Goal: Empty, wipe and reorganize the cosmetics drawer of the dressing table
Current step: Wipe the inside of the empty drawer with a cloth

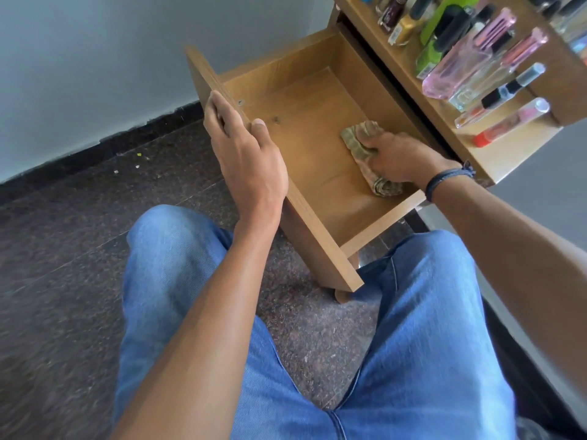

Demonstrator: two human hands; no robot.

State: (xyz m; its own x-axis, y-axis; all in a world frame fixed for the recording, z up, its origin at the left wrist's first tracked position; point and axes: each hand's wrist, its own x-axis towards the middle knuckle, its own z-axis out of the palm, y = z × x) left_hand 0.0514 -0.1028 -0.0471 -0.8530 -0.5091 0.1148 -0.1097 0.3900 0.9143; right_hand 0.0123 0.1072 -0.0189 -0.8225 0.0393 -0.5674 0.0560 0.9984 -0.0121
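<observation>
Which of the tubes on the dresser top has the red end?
The slim pinkish tube lying last in the row, nearest the right hand that holds the cloth in the drawer. The others end in black, silver or pink.

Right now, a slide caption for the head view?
Left hand grips the open drawer's front; right hand holds a cloth on its floor; cosmetics line the tabletop.

Cloth [365, 144] in drawer [317, 100], bottles [470, 58] right.

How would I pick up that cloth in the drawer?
Come from above: the drawer walls block the sides. Pinch the cloth at its rolled near end, which is thick and bare; the right hand covers its middle.
</observation>
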